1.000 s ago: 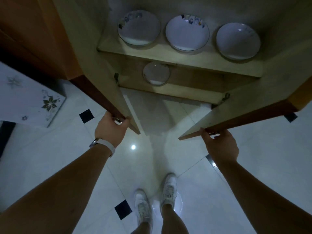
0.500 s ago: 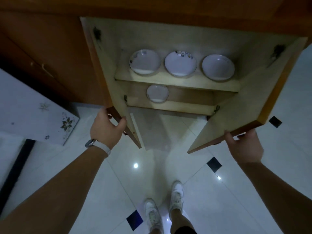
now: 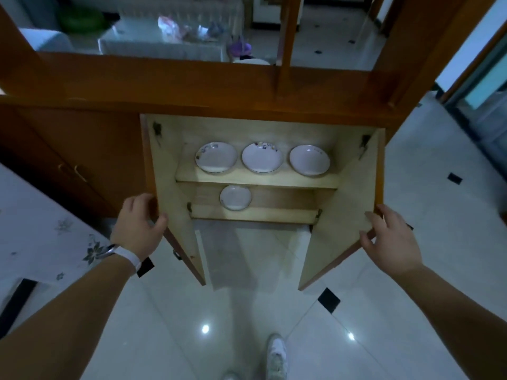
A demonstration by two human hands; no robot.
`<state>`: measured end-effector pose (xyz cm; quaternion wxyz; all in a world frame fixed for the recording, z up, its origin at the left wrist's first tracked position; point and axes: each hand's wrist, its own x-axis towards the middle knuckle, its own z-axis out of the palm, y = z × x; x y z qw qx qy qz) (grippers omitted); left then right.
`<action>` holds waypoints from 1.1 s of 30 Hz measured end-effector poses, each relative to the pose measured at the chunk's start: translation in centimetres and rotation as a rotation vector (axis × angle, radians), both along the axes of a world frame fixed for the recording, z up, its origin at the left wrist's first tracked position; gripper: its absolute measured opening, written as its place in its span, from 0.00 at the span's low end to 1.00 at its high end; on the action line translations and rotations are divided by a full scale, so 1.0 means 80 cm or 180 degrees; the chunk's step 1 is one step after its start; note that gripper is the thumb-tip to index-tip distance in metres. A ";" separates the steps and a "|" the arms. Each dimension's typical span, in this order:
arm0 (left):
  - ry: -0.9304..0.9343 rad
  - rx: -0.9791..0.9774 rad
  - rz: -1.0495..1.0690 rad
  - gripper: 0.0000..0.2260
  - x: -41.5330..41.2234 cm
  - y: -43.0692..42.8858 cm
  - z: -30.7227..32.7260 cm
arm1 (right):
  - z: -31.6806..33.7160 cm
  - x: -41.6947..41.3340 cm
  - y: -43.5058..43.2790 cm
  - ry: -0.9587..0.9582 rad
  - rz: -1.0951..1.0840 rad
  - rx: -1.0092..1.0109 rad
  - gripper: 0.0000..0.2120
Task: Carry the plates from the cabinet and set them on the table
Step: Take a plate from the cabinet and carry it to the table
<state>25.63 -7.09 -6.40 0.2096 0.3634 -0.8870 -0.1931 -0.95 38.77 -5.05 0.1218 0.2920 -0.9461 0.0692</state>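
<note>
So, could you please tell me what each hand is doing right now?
Left hand: grips the edge of the left cabinet door.
Right hand: open, fingers relaxed against the right cabinet door.

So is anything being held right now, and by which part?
No plates yet. The left hand grips the left door by its free edge; the right hand only rests open on the edge of the right door.

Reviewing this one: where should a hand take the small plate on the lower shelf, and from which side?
Probably its near rim, from the open front of the cabinet: the small plate lies flat and alone on the lower shelf, with the upper shelf blocking a top-down reach, so thumb over, fingers under.
</note>
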 end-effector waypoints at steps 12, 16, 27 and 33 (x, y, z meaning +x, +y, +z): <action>-0.0908 -0.0988 -0.0278 0.21 0.033 0.010 0.023 | 0.025 0.020 0.029 -0.0285 -0.0118 0.0597 0.24; -0.0942 -0.1080 -0.0541 0.24 0.031 0.024 0.033 | 0.035 0.032 0.014 -0.0367 -0.0036 0.0559 0.24; -0.1187 -0.0416 -0.0957 0.25 0.014 0.034 0.052 | 0.069 0.057 -0.055 -0.0480 0.0408 0.0469 0.23; -0.0977 -0.0640 -0.1453 0.29 -0.038 0.042 0.062 | 0.054 0.045 -0.107 -0.0556 0.0717 0.0318 0.19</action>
